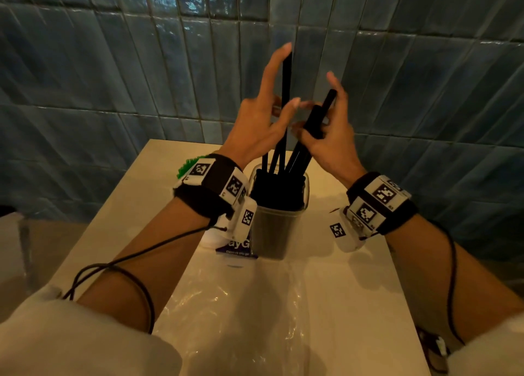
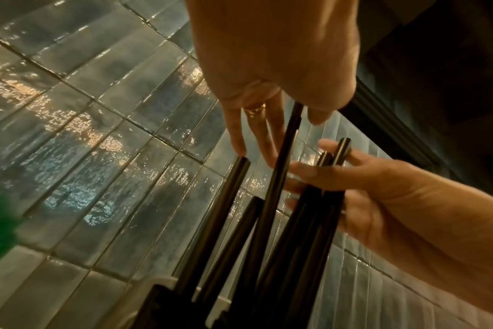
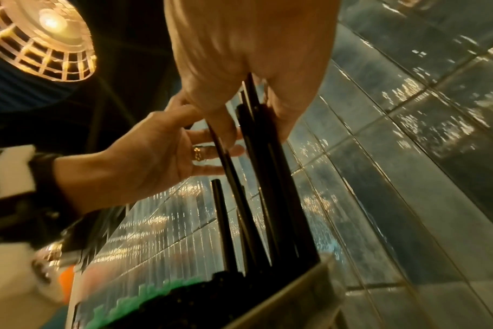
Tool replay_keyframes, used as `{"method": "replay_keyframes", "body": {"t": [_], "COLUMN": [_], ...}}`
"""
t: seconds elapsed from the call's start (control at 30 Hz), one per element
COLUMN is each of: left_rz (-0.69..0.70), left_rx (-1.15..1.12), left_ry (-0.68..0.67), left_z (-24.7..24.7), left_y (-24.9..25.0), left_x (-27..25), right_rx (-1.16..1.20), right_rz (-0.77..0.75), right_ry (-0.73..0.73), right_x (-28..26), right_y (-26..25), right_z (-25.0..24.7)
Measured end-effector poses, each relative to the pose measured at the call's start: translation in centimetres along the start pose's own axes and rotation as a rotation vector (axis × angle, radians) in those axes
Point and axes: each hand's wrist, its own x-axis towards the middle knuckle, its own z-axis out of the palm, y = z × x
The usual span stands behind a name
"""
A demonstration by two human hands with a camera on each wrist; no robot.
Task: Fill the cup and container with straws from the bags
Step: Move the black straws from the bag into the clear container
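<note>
Container: clear plastic container [image 1: 279,214] stands upright on the table [image 1: 354,285], between the two wrists; packed with black straws [image 1: 276,189]; several taller ones lean out above its rim
Left hand: left hand [image 1: 259,126] raised above the container; its grip is relaxed, fingers straight and spread; one long straw [image 1: 286,92] runs up along the index finger; a ring shows on one finger [image 2: 256,109]
Right hand: right hand [image 1: 330,137] just beside the left, fingers touching; its grip is curled round a small bunch of straws [image 1: 319,117], lower ends reaching into the container
Bag: crumpled clear plastic bag [image 1: 246,304] lies flat on the table, nearer the person than the container; a purple label [image 1: 236,248] at its far end
Green straws: green straws [image 1: 188,165] partly hidden behind the left wrist
Wall: blue tiled wall [image 1: 113,63] behind the table
</note>
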Motion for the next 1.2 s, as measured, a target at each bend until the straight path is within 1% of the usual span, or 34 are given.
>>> {"method": "replay_keyframes", "body": {"t": [0.1, 0.23, 0.3, 0.47, 0.53, 0.6, 0.67, 0.77, 0.8, 0.83, 0.87, 0.97, 1.0, 1.03, 1.13, 1.2], "left_rz": [-0.014, -0.033, -0.034, 0.018, 0.007, -0.042, -0.120, -0.278, -0.345, -0.405, -0.460, -0.588, -0.610, -0.617, -0.574, -0.540], "left_rx": [0.012, 0.053, 0.065, 0.093, 0.066, 0.022, -0.020, -0.128, -0.178, -0.202, -0.193, -0.168, -0.153, -0.125, -0.067, -0.111], "left_ry": [-0.070, -0.129, -0.130, -0.094, -0.086, -0.089, -0.079, -0.041, -0.053, -0.091, -0.158, -0.412, -0.462, -0.475, -0.392, -0.355], "left_z": [-0.7, -1.1, -1.2, -1.9, -1.7, -1.4, -1.3, -1.0, -0.6, -0.2, 0.2, 0.9, 1.0, 1.0, 1.1, 1.1], "left_y": [0.1, 0.1, 0.2, 0.8, 0.7, 0.7, 0.9, 0.6, 0.2, -0.2, -0.6, -1.9, -2.2, -2.4, -2.2, -1.9], "left_x": [0.8, 1.2, 1.1, 1.0, 0.8, 0.3, -0.3, -2.0, -2.9, -3.8, -4.7, -7.0, -7.7, -8.3, -10.2, -11.4], "right_rx": [-0.071, -0.084, -0.088, -0.109, -0.157, -0.170, -0.121, -0.149, -0.179, -0.201, -0.208, -0.180, -0.175, -0.175, -0.165, -0.134], "right_rz": [-0.099, -0.107, -0.099, -0.075, -0.100, -0.116, -0.101, -0.098, -0.099, -0.098, -0.095, -0.093, -0.097, -0.102, -0.144, -0.180], "right_ry": [-0.006, -0.070, -0.076, -0.121, -0.145, -0.137, -0.102, -0.100, -0.111, -0.116, -0.115, -0.094, -0.086, -0.081, -0.096, -0.103], "right_x": [0.0, -0.2, -0.1, -0.1, 0.0, 0.2, 0.6, 1.2, 1.2, 1.2, 1.1, 0.6, 0.3, -0.1, -1.6, -3.0], "right_y": [-0.1, 0.4, 0.5, 0.6, 0.5, 0.1, -0.5, -1.0, -1.1, -1.1, -1.1, -1.3, -1.4, -1.6, -2.6, -3.4], "right_z": [0.0, 0.4, 0.6, 0.7, 0.7, 0.7, 0.8, 1.0, 1.0, 1.0, 0.9, 0.6, 0.5, 0.4, 0.1, -0.1]}}
